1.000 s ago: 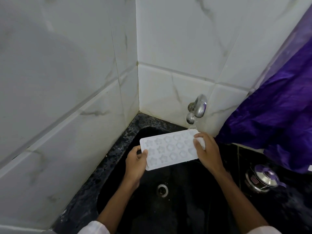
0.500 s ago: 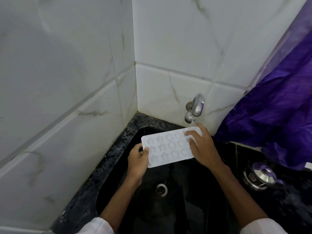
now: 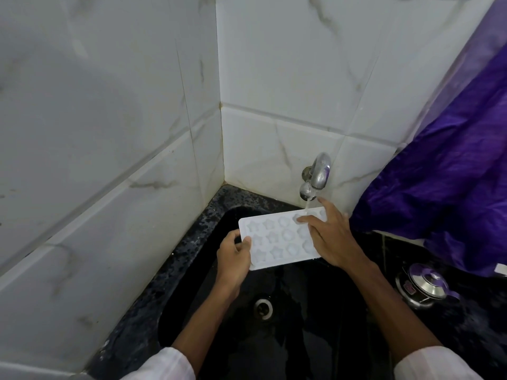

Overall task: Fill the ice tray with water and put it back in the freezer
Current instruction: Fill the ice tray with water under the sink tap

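Note:
A white ice tray [image 3: 277, 239] with star and round moulds is held level over the black sink [image 3: 301, 338]. My left hand [image 3: 233, 256] grips its left end, thumb on top. My right hand [image 3: 333, 237] lies over the tray's right end, fingers spread across the moulds, and hides that end. A chrome tap [image 3: 318, 175] on the back wall runs a thin stream of water onto the tray's far right corner, just beside my right fingers.
White marble tiles close the corner at left and back. A purple cloth [image 3: 444, 187] hangs at the right. A steel lidded pot [image 3: 424, 285] stands on the dark counter beside the sink. The sink drain [image 3: 263, 308] lies below the tray.
The tray has shifted a little to the left under the tap. My right hand has slid further over the tray's top, fingers spreading across the moulds. Water keeps running.

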Motion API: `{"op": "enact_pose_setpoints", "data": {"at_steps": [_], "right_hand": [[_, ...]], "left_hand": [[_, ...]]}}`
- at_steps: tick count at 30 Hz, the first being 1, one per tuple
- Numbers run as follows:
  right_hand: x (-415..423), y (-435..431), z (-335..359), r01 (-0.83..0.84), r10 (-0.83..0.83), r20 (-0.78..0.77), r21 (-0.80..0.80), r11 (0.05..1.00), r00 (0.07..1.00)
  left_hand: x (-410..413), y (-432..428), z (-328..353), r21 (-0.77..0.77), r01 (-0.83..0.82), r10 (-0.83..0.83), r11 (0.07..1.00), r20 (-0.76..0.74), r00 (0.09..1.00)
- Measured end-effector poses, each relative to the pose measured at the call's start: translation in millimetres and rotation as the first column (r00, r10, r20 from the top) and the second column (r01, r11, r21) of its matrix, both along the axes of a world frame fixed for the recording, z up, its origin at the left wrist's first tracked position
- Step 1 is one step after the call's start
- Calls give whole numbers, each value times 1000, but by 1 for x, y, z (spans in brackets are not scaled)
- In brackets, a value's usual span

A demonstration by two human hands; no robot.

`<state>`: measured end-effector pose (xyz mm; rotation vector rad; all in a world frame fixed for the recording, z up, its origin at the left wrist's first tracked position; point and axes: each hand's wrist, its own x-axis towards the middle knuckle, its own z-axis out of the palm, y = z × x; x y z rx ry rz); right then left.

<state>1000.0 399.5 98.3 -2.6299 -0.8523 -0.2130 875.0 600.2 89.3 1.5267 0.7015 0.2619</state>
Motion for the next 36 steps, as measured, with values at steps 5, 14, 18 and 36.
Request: {"op": "enact_pose_setpoints", "data": {"at_steps": [5,14,18,36], "right_hand": [[-3,-3,3,-25,25,1,-3,1000,1000],[-5,2,14,14,-16,-36,-33,999,999],[-6,4,13,-30,29,-35,-30,999,999],[-8,9,8,-12,11,-11,-79,997,1000]], "left_hand": [[2,-6,6,15,14,-15,1000,14,1000],[-2,-7,10,15,10,-10,1000,27,1000],[-4,-6,12,13,6,-6,1000,37,999],[-5,-5,17,16,-14,13,1000,25,1000]]}}
